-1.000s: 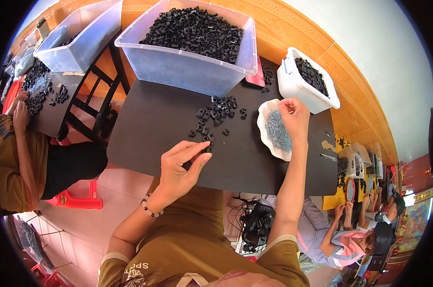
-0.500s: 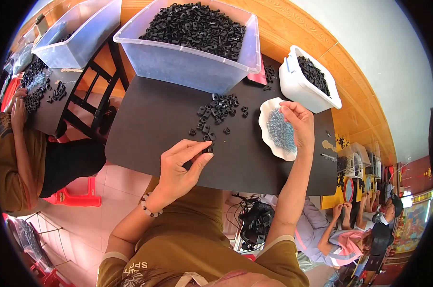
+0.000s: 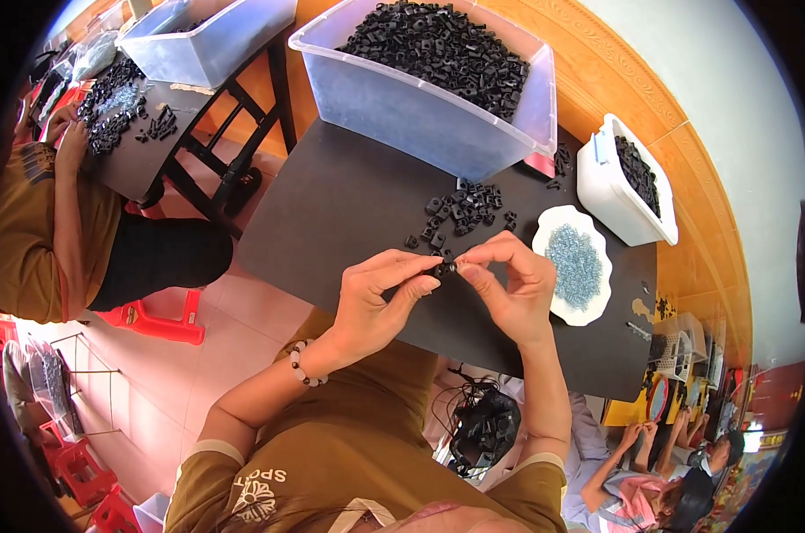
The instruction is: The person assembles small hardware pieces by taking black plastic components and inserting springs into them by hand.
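Over the table's near edge, my left hand pinches a small black plastic part between thumb and fingers. My right hand meets it from the other side, thumb and forefinger closed at the part's edge. Whatever sits between those right fingertips is too small to make out. Just beyond lies a loose pile of similar black parts. To the right of my right hand, a white scalloped dish holds many small clear-bluish beads.
A large translucent bin full of black parts stands at the back of the dark table. A white tub of black parts is at the back right. Leftward, a co-worker sits at another table, near a red stool.
My right hand has left the bead dish and come leftward to the black part in my left hand. The whole view has shifted, so the table appears farther right.
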The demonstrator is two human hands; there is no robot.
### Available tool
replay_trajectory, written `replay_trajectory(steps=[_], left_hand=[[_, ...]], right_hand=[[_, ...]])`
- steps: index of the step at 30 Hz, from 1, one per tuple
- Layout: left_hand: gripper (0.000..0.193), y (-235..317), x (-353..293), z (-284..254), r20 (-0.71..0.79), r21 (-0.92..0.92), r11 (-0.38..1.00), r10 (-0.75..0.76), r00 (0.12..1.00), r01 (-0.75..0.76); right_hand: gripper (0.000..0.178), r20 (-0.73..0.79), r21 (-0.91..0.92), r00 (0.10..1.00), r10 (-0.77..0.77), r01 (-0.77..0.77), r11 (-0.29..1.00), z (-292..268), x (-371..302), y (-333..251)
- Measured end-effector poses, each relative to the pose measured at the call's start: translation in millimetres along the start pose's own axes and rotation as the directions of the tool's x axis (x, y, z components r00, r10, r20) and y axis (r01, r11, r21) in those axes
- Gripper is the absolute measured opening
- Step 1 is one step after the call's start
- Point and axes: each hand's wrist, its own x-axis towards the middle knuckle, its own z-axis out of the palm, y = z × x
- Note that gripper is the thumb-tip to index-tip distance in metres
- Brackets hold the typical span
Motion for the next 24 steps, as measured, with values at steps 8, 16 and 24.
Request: replay_trajectory(steps=[8,16,24], left_hand=[[0.023,-3.4,0.1,-0.6,0.001,-0.027,1.000,-0.009,1.000,0.009],[0.022,-2.4,-1.4,0.5,-0.015,-0.051,0.999,-0.012,1.000,0.011],[0.023,-2.1,-2.1,-1.6,-0.042,0.037,0.995,0.093,0.995,-0.092]], right_hand=[[0.016,0.034,-0.122,0.986,-0.164,0.167,0.978,9.6,0.6,2.4],[0.022,0.211,-0.246,0.927,-0.309,0.356,0.901,0.3,8.4,-6.5],[0.012,-0.118,-0.272,0.984,0.131,-0.159,0.949,-28.5,3.9,8.8]])
